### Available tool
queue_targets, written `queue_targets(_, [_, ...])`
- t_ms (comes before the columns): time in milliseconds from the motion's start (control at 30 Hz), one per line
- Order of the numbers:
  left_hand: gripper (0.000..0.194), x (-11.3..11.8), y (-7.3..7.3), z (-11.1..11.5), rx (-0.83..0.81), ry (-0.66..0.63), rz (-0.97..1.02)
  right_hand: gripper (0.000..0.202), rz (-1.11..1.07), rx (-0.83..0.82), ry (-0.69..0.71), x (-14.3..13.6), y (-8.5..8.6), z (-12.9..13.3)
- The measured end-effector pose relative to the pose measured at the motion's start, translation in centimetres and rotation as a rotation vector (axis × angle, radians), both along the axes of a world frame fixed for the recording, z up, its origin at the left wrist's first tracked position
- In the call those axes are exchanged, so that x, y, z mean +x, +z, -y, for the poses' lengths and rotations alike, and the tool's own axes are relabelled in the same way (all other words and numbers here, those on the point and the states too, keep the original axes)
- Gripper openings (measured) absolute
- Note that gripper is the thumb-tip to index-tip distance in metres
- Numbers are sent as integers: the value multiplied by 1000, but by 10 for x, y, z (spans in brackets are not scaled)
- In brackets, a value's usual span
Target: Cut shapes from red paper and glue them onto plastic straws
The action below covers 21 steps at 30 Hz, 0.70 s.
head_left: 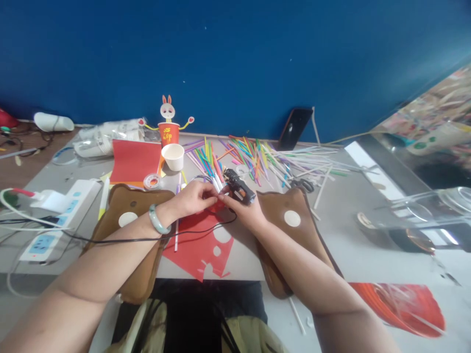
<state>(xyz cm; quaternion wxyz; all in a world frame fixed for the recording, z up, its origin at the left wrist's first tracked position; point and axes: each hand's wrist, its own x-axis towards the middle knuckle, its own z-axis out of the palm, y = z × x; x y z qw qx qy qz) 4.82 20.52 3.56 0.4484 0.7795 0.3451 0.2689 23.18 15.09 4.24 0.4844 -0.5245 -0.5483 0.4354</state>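
Two bare forearms (84, 279) slant inward past the cut red sheet (191, 250) on the counter (245, 262), one over the brown cushion (149, 274) at its left, the other over its twin at its right. Across the left forearm and the sheet runs a black cord (121, 241); lifting that arm could snag the cord and jerk whatever it feeds. Toward the sheet's far edge the hands meet, thumbs turned inward: the left hand (196, 197) pinches, seemingly on a small red piece (217, 205); the right hand (245, 208) brings its thumb to the same spot, but its other fingers are hidden, so I cannot tell what they grip. Against it, beyond the sheet, sits a black tool (239, 186), perhaps a glue gun; were its tip hot, fingers this close could burn. Farther beyond the sheet lie loose straws (253, 154), and beyond its left side stands a white paper cup (172, 159).
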Motion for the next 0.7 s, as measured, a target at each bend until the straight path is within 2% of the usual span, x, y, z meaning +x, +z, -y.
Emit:
queue_targets(367, [9,0,6,3,-43,-33,20,26,-127,-61,-16,-2,0,0])
queue_targets(700, [8,3,16,6,-111,-7,65,26,-295,-97,-19,-1,-10,-6])
